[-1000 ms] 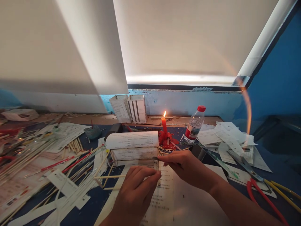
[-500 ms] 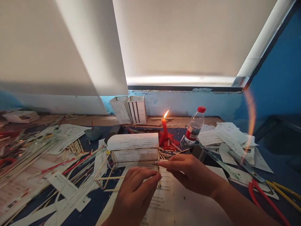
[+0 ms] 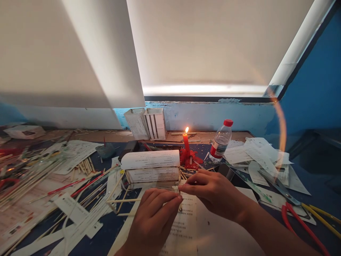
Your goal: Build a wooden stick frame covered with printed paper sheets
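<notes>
A frame of thin wooden sticks (image 3: 123, 201) stands low over the printed paper sheet (image 3: 183, 231), its left end poking out past my left hand (image 3: 157, 213). The fingers of that hand are curled over the frame and hide its middle. My right hand (image 3: 215, 192) is pinched at the frame's right end, its fingertips almost against those of the left. What lies between the right fingertips is too small to make out. Behind the hands is a box-like form of sticks and printed paper (image 3: 151, 175), with a paper flap (image 3: 150, 159) curling up.
A lit red candle (image 3: 186, 144) stands in melted wax just behind my right hand. Beyond are a water bottle (image 3: 221, 141) and two paper boxes (image 3: 155, 124). Scissors (image 3: 286, 195) and paper scraps (image 3: 266, 153) lie right; sticks (image 3: 92, 190) and strips clutter the left.
My right hand has shifted slightly, its fingers more bent and drawn together at the frame's right end. The left hand has stayed in place. The candle flame leans less.
</notes>
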`<state>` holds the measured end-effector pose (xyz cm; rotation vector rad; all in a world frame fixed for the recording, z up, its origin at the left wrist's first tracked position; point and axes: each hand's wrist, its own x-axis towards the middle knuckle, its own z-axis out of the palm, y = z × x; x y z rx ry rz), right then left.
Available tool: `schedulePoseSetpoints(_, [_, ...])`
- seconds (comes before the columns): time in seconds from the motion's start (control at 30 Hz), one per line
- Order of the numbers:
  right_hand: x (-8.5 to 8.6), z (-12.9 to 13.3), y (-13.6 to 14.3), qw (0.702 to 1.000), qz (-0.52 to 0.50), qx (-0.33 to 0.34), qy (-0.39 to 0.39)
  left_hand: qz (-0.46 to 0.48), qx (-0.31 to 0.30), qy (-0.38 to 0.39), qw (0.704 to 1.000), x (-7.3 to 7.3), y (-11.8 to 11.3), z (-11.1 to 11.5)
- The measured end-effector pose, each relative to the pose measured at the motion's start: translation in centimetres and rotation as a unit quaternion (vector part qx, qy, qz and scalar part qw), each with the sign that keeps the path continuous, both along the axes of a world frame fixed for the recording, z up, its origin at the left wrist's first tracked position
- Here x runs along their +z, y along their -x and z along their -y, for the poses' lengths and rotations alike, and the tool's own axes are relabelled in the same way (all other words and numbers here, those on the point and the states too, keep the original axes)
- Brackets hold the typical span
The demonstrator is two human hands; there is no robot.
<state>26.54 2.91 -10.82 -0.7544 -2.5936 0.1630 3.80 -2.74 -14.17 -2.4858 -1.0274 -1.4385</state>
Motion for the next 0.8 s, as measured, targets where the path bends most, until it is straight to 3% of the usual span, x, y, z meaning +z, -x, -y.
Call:
schedulePoseSetpoints(0.17, [-0.1, -0.9, -0.4, 0.999, -0.019, -0.036, 0.005, -0.009, 0.003, 0.012, 1.0, -0.3, 0.0, -0.2])
schedulePoseSetpoints(0.47, [-0.3, -0.9, 0.4, 0.978, -0.117, -0.028, 0.169, -0.017, 0.008, 0.031, 0.999, -1.0, 0.4, -0.1])
schedulePoseSetpoints(0.8, [0.0, -0.9, 0.8, 0.966, -0.133, -0.059, 0.212, -0.006, 0.008, 0.029, 1.0, -1.1, 0.4, 0.0])
